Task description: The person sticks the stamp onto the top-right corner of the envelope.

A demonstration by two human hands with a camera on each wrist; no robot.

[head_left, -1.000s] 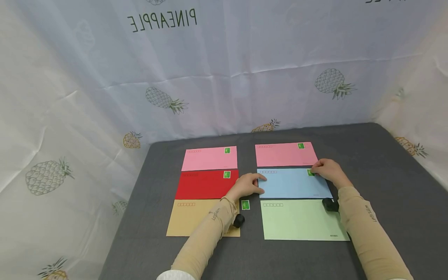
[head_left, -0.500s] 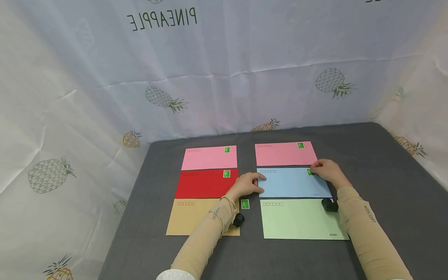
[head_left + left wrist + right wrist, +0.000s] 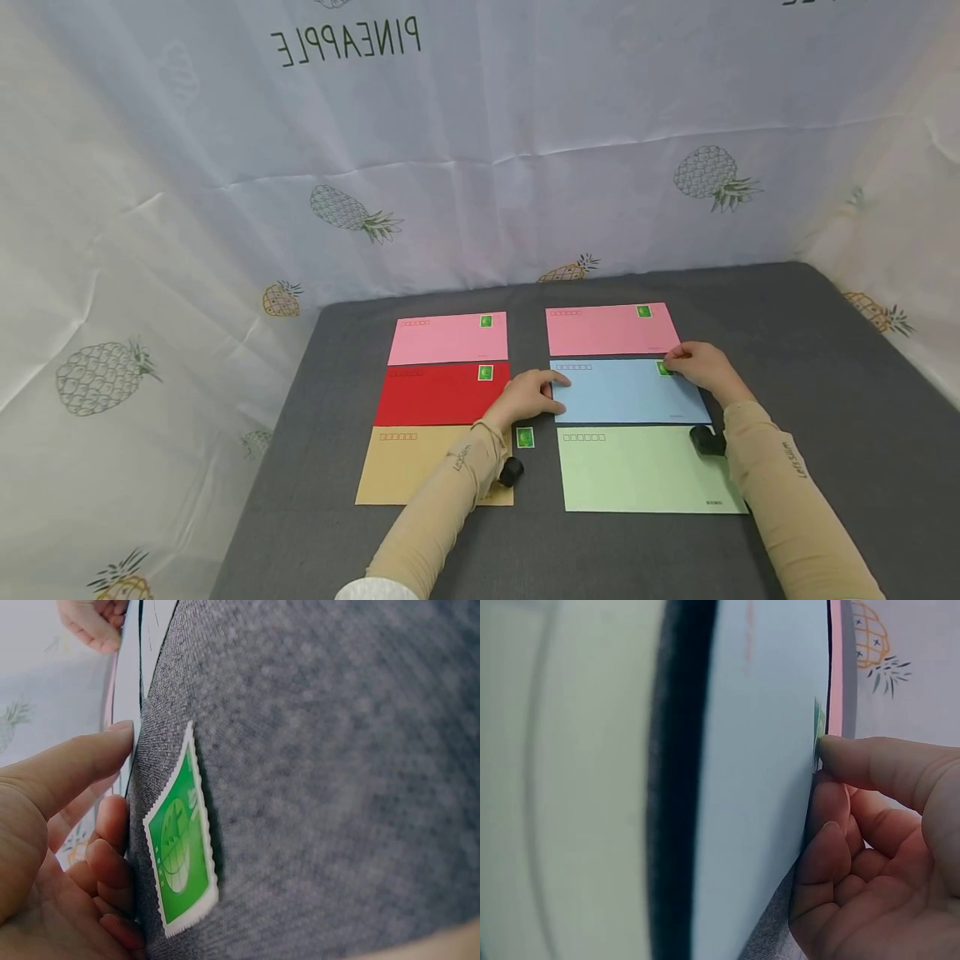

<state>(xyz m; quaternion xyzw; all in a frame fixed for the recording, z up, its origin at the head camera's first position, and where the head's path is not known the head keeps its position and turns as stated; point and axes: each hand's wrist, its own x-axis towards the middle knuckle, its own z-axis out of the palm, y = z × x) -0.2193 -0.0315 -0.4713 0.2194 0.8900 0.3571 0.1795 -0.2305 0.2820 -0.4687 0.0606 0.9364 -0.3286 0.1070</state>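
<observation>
A light blue envelope (image 3: 618,396) lies in the middle of the right column. My right hand (image 3: 707,367) pinches a green stamp (image 3: 663,367) at its top right corner; in the right wrist view the thumb lies on that stamp (image 3: 819,724), its other fingers curled beneath. My left hand (image 3: 527,396) rests its spread thumb and index finger on the envelope's left edge, the other fingers loosely bent. Below the left hand a loose green stamp (image 3: 525,437) lies on the dark cloth, large in the left wrist view.
Two pink envelopes (image 3: 447,340) (image 3: 611,331) and a red one (image 3: 435,396) each bear a stamp. A tan envelope (image 3: 401,467) lies partly under the left forearm. A pale green envelope (image 3: 645,471) lies below the blue one. Patterned curtains (image 3: 480,208) surround the grey table (image 3: 292,467).
</observation>
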